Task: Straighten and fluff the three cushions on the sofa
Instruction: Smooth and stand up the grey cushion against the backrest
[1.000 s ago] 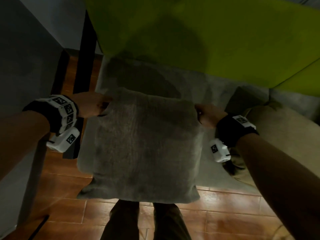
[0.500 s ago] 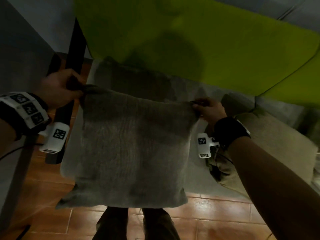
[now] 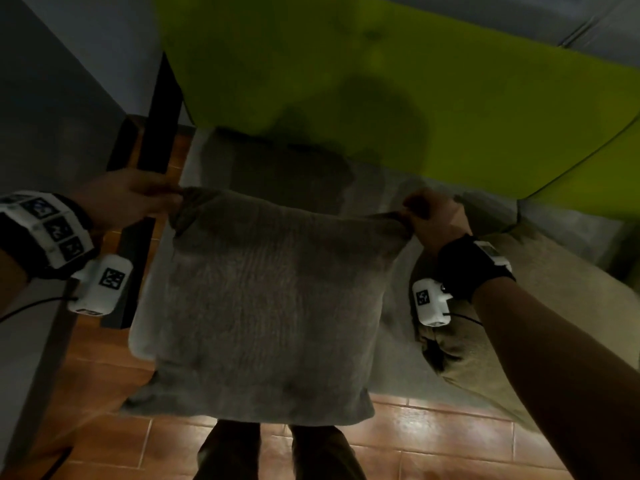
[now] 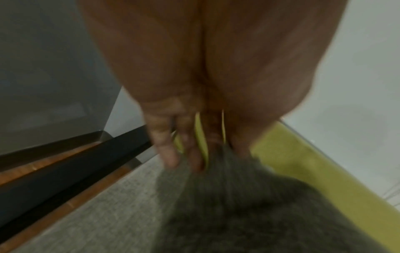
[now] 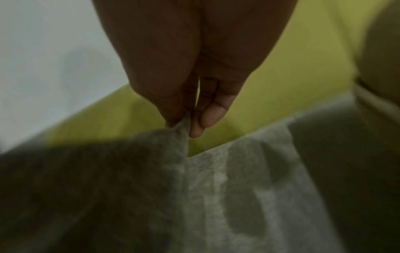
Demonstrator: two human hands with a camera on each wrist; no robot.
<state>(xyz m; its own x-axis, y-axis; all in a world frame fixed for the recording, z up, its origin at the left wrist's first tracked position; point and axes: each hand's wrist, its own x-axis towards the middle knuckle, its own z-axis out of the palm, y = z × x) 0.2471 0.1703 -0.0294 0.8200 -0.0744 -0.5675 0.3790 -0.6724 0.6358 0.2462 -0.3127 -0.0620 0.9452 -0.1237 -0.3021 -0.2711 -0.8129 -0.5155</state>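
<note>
A grey fuzzy cushion (image 3: 270, 313) hangs in the air in front of the sofa, held by its two top corners. My left hand (image 3: 138, 199) grips the top left corner; in the left wrist view the fingers (image 4: 190, 154) bunch the grey fabric (image 4: 249, 205). My right hand (image 3: 429, 216) pinches the top right corner, shown close up in the right wrist view as thumb and fingers (image 5: 207, 114) closed on the cushion (image 5: 108, 188) corner. A beige cushion (image 3: 540, 306) lies on the grey sofa seat (image 3: 398, 188) at the right. No third cushion shows.
The sofa has a lime-green backrest (image 3: 381, 81) behind the seat. A dark frame or table edge (image 3: 152, 140) stands left of the sofa by a grey wall (image 3: 52, 98). Brown tiled floor (image 3: 433, 441) and my legs (image 3: 277, 452) are below the cushion.
Both hands have lifted the grey cushion and moved a little apart, pulling its top edge taut. The left hand rose first, then the cushion levelled out.
</note>
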